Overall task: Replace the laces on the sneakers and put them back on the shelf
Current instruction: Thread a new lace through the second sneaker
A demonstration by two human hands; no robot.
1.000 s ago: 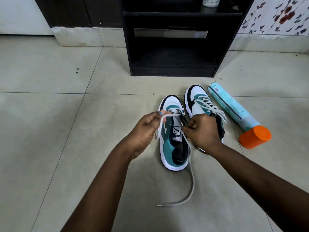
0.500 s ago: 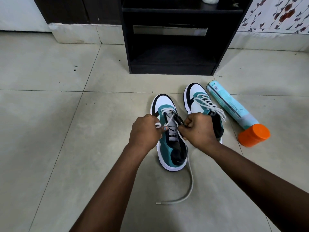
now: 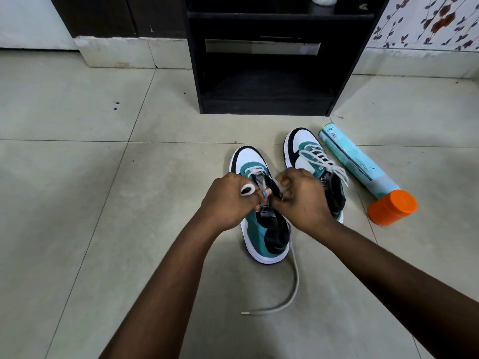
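Note:
Two white, teal and black sneakers stand on the tiled floor. The near sneaker [image 3: 261,229] is only partly laced near its toe. My left hand [image 3: 228,200] grips a loop of its white lace [image 3: 293,288] over the tongue. My right hand [image 3: 300,200] pinches the lace at the eyelets on the shoe's right side. The lace's free end trails back over the floor toward me. The far sneaker [image 3: 308,154] is fully laced and partly hidden behind my right hand. The black shelf [image 3: 261,73] stands behind the shoes with its lower bay open.
A pale blue spray can [image 3: 355,159] with an orange cap [image 3: 391,207] lies on the floor to the right of the sneakers. A flowered wall [image 3: 427,22] rises at the back right. Dark cabinet doors [image 3: 116,14] stand at the back left.
Both hands have dropped lower and closer together over the near sneaker's tongue. The left hand has drawn the lace in, so a small loop now shows at its fingers.

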